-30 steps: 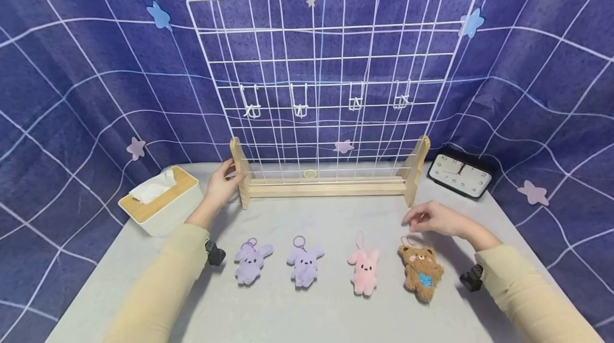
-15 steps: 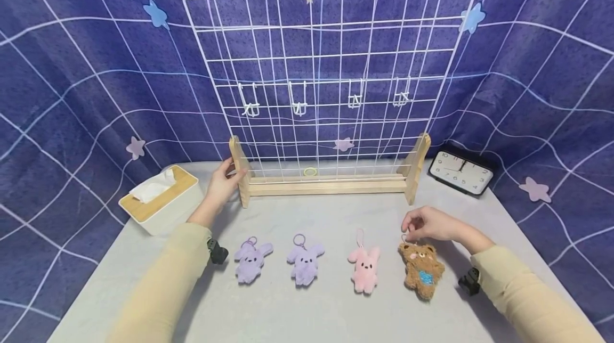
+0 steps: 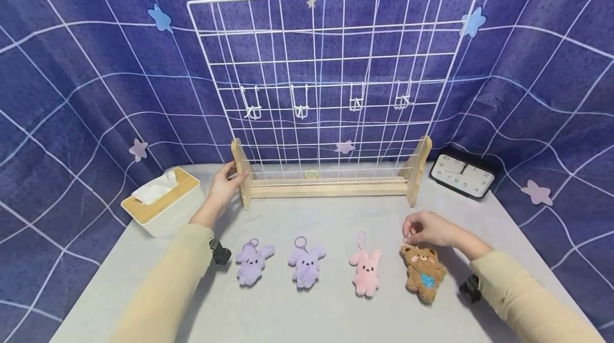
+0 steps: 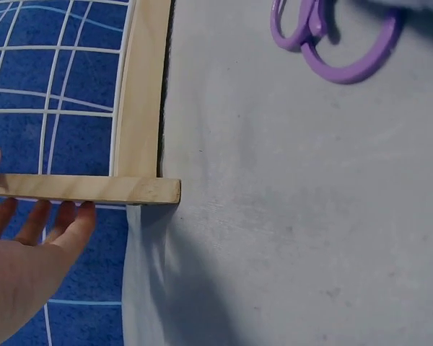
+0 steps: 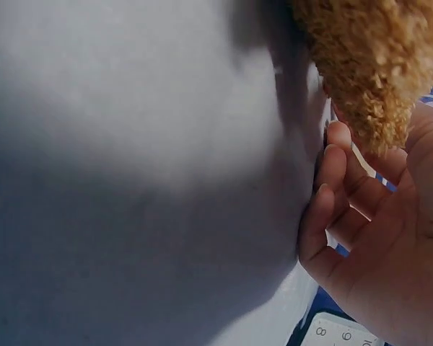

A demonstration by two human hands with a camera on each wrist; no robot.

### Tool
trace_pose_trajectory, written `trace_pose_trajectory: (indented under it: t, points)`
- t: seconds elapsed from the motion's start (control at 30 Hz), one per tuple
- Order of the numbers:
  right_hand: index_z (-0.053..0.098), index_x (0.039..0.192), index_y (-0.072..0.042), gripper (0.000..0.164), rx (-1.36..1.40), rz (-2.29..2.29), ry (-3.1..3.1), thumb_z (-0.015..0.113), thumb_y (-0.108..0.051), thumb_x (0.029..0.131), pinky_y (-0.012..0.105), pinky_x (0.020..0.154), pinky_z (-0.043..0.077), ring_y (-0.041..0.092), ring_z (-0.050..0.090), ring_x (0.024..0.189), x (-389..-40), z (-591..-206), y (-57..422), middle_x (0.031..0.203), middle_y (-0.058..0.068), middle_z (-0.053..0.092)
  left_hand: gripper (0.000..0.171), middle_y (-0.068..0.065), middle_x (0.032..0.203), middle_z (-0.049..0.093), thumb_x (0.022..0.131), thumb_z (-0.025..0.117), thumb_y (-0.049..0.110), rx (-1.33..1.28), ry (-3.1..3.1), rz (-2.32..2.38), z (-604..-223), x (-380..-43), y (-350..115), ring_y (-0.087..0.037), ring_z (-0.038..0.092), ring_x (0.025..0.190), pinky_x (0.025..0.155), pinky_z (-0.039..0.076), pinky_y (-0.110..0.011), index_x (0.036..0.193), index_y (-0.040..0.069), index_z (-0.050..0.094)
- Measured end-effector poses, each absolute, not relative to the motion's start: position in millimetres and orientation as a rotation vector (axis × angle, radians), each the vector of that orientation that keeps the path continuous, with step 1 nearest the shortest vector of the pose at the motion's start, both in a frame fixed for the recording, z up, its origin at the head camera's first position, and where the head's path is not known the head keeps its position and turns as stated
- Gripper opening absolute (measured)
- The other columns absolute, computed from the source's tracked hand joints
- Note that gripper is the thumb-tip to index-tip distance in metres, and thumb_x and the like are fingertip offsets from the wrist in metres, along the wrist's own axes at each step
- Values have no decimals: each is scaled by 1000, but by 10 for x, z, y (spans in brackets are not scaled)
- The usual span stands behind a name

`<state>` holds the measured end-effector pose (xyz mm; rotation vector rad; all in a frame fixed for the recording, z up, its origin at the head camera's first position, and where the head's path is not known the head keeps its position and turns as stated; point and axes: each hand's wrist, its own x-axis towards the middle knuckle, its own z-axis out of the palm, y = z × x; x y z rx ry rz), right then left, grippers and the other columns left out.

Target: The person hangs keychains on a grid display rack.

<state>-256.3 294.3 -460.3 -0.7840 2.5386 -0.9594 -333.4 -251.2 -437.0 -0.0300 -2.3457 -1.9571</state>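
Observation:
A white wire grid rack [image 3: 336,55] stands upright in a wooden base [image 3: 326,189], with several white hooks [image 3: 355,103] hung in a row. My left hand [image 3: 224,188] grips the base's left upright [image 3: 243,172], thumb on one side and fingers [image 4: 78,229] on the other. At the right, my right hand [image 3: 429,227] pinches the loop of a brown plush bear keychain [image 3: 424,274] with a blue patch. In the right wrist view the bear's fur [image 5: 379,65] hides the fingertips' hold. Left of it lie a pink plush keychain [image 3: 366,274] and two purple plush keychains [image 3: 306,268].
A tissue box [image 3: 163,199] with a wooden lid sits at the left, beside my left forearm. Toward the back right corner stands a black-framed clock [image 3: 462,174]. Patterned purple cloth [image 3: 96,92] hangs behind the grey table [image 3: 331,316].
My right hand has come down to the bear's loop and now pinches it. The left hand stays on the upright. The plush keychains lie where they were.

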Motion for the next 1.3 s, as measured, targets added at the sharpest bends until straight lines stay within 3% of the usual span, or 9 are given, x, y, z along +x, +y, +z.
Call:
trace_pose_trajectory:
  t: [0.27,0.5,0.77,0.93,1.17,1.3]
  points:
    - [68,78,-10,13,-846,-912,2577,80,-8,84,25,62,46,5,50,65,-2556,-4614,2949,69,-8,58,65,-33,156,33,104,58,8,-8,-2352,-2035,-4132,-3158,-2435,-48,39,138,115,38,-58,157,-8,24]
    - [68,81,-9,12,-828,-895,2551,76,-9,90,25,67,48,6,53,69,-2546,-4579,2955,74,-8,61,62,-33,155,34,104,57,6,-14,-2354,-2032,-4074,-3106,-2420,-48,41,136,114,39,-57,156,-9,26]
    - [68,90,3,7,-749,-1122,2362,68,-3,94,27,66,56,18,62,72,-2507,-4420,3006,84,11,68,63,-33,154,35,104,57,6,-35,-2356,-2041,-4109,-3135,-2428,-47,42,135,113,41,-57,156,-8,25]
    - [62,99,15,12,-655,-1339,2182,61,3,98,35,78,63,21,68,83,-2527,-4387,3082,94,23,69,63,-34,155,34,104,56,6,-45,-2371,-2023,-4102,-3128,-2428,-48,41,136,113,40,-58,157,-8,24]
    - [57,101,19,15,-673,-1451,2091,58,4,100,45,81,63,21,72,84,-2552,-4409,3144,92,25,70,62,-34,154,34,105,55,7,-46,-2391,-2002,-4079,-3110,-2421,-49,41,135,113,40,-58,156,-8,25]
    - [57,101,18,15,-755,-1498,2074,61,4,99,44,81,63,21,72,85,-2546,-4426,3141,92,25,71,64,-31,155,35,105,57,13,-45,-2403,-1955,-4249,-3235,-2488,-47,42,136,112,41,-58,158,-3,25]
